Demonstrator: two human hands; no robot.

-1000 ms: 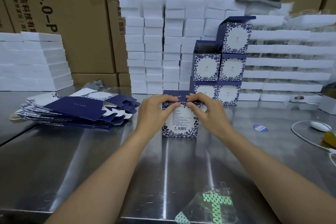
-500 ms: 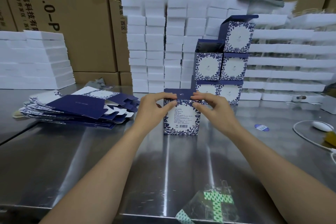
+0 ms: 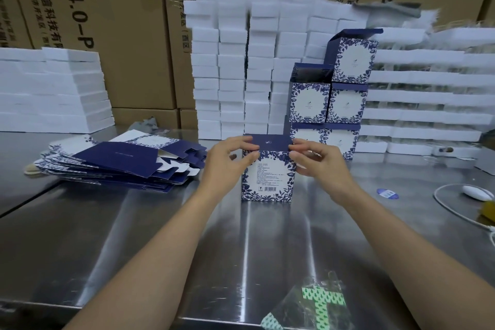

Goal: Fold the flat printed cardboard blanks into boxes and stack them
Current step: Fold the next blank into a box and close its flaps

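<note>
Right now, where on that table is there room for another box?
The steel table is bare between the forearms, from the blue-and-white printed cardboard box to the clear green-patterned bag, and near-left, below the pile of flat printed blanks. Crowded at back: stacked folded boxes and white foam blocks.

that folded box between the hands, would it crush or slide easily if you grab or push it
The folded box is probably light, being thin card like the flat blanks. Its walls would likely flex under a hard squeeze. On the shiny metal table it would probably slide at a light push.
</note>
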